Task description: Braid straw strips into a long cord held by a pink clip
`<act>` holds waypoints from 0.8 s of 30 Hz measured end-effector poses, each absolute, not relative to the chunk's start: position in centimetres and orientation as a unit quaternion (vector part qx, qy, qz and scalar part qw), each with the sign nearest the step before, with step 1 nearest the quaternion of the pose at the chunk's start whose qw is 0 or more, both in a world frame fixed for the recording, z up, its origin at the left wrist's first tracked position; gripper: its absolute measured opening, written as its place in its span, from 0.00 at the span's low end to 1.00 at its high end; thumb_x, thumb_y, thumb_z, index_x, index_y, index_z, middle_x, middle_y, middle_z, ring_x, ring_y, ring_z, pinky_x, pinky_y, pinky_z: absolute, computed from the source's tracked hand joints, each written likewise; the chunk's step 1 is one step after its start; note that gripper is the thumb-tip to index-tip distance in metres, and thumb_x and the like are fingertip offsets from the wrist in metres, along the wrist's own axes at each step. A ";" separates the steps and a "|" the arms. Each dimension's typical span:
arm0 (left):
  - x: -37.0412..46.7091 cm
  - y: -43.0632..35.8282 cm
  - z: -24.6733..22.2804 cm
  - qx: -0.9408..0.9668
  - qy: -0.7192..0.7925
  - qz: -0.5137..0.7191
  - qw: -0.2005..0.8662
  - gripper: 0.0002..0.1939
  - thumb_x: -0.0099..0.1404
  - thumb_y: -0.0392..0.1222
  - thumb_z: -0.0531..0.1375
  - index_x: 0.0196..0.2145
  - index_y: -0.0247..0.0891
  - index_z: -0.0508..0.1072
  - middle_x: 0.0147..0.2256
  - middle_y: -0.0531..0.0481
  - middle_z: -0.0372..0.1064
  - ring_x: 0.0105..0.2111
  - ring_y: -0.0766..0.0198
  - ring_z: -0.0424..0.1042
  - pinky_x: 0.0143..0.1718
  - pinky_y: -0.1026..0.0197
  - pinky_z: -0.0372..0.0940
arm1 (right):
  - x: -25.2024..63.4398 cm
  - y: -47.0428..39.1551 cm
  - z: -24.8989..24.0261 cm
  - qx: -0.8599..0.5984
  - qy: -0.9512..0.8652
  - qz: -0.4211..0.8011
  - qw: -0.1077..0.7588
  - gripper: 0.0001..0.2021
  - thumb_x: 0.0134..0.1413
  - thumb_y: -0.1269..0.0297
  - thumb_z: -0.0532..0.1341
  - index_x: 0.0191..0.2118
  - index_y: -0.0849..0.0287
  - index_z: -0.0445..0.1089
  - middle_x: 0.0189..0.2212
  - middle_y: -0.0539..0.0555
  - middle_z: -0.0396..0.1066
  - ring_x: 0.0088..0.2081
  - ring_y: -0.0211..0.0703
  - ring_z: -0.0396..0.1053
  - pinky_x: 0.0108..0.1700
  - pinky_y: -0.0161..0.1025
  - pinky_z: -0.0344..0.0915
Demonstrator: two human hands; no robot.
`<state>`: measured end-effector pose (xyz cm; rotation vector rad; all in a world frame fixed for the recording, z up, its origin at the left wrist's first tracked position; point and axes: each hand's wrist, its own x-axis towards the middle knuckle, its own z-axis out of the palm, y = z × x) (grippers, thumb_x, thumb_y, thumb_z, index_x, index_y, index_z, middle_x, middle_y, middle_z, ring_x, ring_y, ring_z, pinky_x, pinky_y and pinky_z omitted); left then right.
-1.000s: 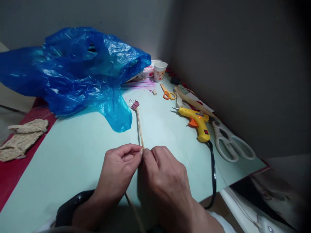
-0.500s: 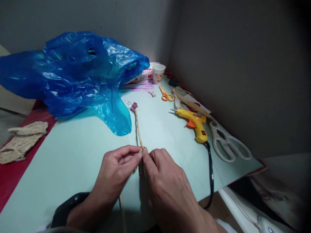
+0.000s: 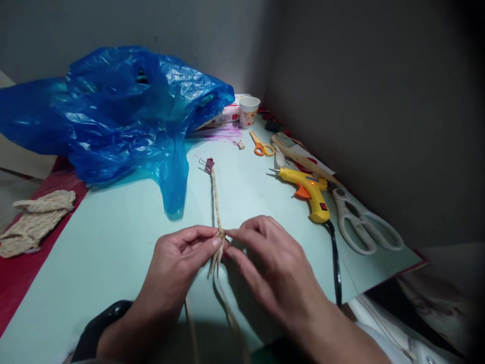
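Observation:
A thin tan braid runs down the pale green table from a dark red binder clip at its far end. My left hand pinches the braid's near end between thumb and fingertips. Loose flat strands hang from that spot toward me. At the right side of the same spot is my right hand, thumb and index finger apart, the index fingertip touching the strands. Whether a strand lies between its fingers is too small to tell.
A crumpled blue plastic bag covers the back left. Woven pieces lie at the left edge. On the right are a yellow glue gun with a black cord, white-handled scissors, orange scissors and a paper cup.
My right hand has opened at thumb and index finger and shifted right, uncovering the loose strands. The blue bag's lower flap has moved left. My left hand keeps its pinch.

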<state>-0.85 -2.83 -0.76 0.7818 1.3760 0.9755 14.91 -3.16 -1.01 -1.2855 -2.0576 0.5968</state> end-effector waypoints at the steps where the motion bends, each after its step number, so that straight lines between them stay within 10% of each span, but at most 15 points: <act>1: -0.8 -2.8 -0.7 0.331 0.592 0.418 0.605 0.10 0.52 0.41 0.68 0.32 0.34 0.78 0.27 0.47 0.78 0.28 0.63 0.75 0.33 0.66 0.68 | 15.3 -2.7 -0.8 -0.485 -0.767 0.282 0.310 0.08 0.61 0.65 0.56 0.43 0.60 0.70 0.37 0.56 0.69 0.37 0.42 0.64 0.39 0.39 0.61; 8: -1.1 -2.7 -0.5 0.310 0.579 0.422 0.625 0.13 0.50 0.39 0.68 0.34 0.32 0.77 0.23 0.47 0.76 0.24 0.61 0.75 0.29 0.63 0.68 | 15.4 0.7 0.1 -0.355 -0.717 0.570 0.187 0.12 0.66 0.60 0.51 0.37 0.61 0.66 0.29 0.51 0.72 0.31 0.36 0.69 0.35 0.32 0.62; 24: -1.0 -2.4 -0.6 0.336 0.597 0.388 0.617 0.18 0.50 0.44 0.67 0.35 0.38 0.66 0.21 0.55 0.70 0.19 0.64 0.73 0.21 0.66 0.63 | 15.4 1.3 -2.0 -0.393 -0.676 0.595 0.188 0.13 0.61 0.58 0.56 0.33 0.62 0.71 0.27 0.51 0.72 0.29 0.36 0.65 0.31 0.32 0.57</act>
